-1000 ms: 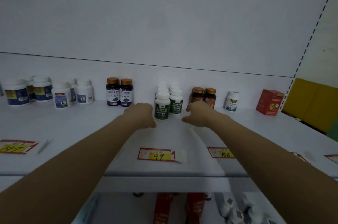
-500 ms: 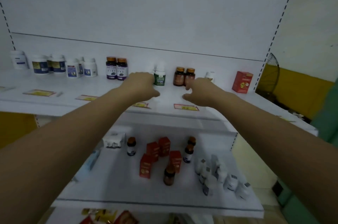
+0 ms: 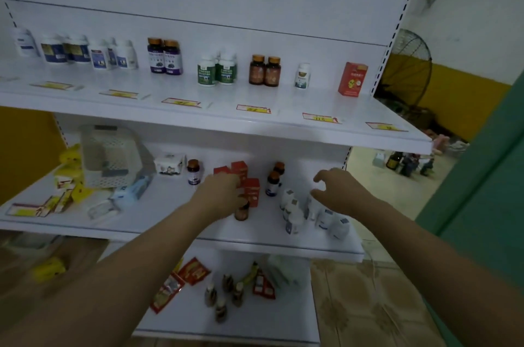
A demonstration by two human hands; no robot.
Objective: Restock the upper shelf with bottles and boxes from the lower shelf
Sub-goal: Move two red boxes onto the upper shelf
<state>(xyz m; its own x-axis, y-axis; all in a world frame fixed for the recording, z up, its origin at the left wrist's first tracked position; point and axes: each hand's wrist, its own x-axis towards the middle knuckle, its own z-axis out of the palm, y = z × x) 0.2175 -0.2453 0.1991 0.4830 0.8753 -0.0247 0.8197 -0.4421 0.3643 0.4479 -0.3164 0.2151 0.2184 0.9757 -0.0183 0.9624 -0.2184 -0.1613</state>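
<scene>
The upper shelf (image 3: 255, 124) carries rows of bottles: purple-labelled ones (image 3: 165, 57), green-labelled ones (image 3: 217, 71), amber ones (image 3: 265, 71), a small white bottle (image 3: 302, 76) and one red box (image 3: 352, 79). On the lower shelf (image 3: 170, 213) stand red boxes (image 3: 252, 190), an amber bottle (image 3: 242, 212), dark bottles (image 3: 273, 183) and several white bottles (image 3: 295, 222). My left hand (image 3: 221, 193) lies over the red boxes, just above the amber bottle; its fingertips are hidden. My right hand (image 3: 337, 190) hovers above the white bottles, fingers spread, holding nothing.
A clear plastic basket (image 3: 107, 156), a small white box (image 3: 169, 164) and yellow packets (image 3: 71, 176) fill the lower shelf's left side. The bottom shelf holds red sachets (image 3: 194, 271) and small bottles (image 3: 226, 294). A fan (image 3: 408, 68) stands past the rack's right edge.
Both hands dropped from the upper shelf's green-labelled bottles down to the lower shelf. My view pulled back and tilted down, so the lower and bottom shelves came into sight.
</scene>
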